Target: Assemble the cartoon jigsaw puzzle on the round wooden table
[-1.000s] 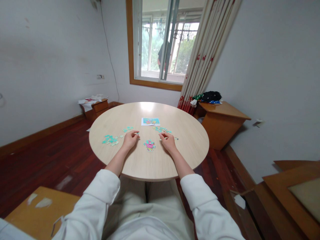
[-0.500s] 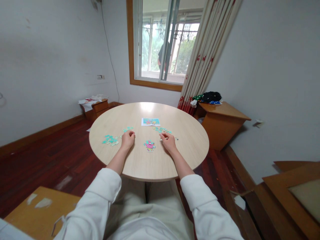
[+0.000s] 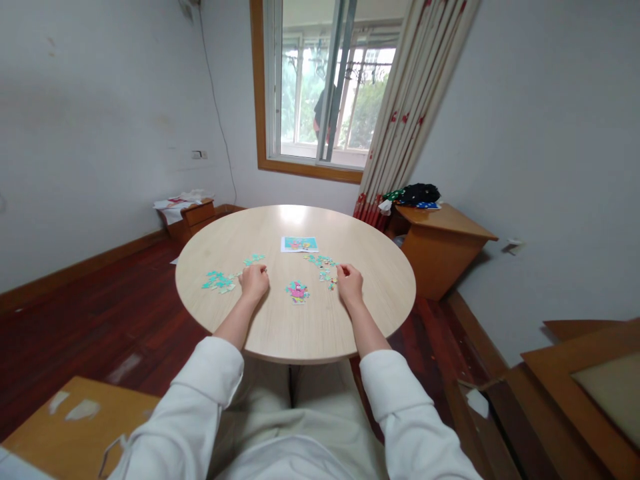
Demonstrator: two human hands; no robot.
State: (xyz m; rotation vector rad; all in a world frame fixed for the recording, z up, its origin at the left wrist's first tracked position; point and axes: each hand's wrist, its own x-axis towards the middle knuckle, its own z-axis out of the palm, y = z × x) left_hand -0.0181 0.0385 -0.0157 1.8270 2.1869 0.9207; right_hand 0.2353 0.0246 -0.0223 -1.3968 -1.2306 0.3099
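On the round table, a partly joined jigsaw puzzle [image 3: 299,292] with a pink cartoon figure lies between my hands. My left hand [image 3: 255,283] rests on the tabletop left of it, fingers curled closed; what is inside them, if anything, is hidden. Loose teal puzzle pieces [image 3: 218,281] are spread beyond and to the left of that hand. My right hand [image 3: 351,283] is at the right-hand pieces [image 3: 323,262], thumb and fingers pinched together. Anything in that pinch is too small to make out. Farther back lies a printed reference picture [image 3: 299,245] in matching colours.
The pale round table [image 3: 295,340] reaches close to my lap. A wooden desk [image 3: 445,233] with dark cloth items stands at the right, near the curtain [image 3: 400,127]. At the back left is a small cabinet [image 3: 199,213] with papers. A person [image 3: 323,113] shows beyond the window.
My right hand has moved right, uncovering several loose pieces beside the puzzle. My left hand stays in nearly the same place, still closed. The view has shifted slightly.
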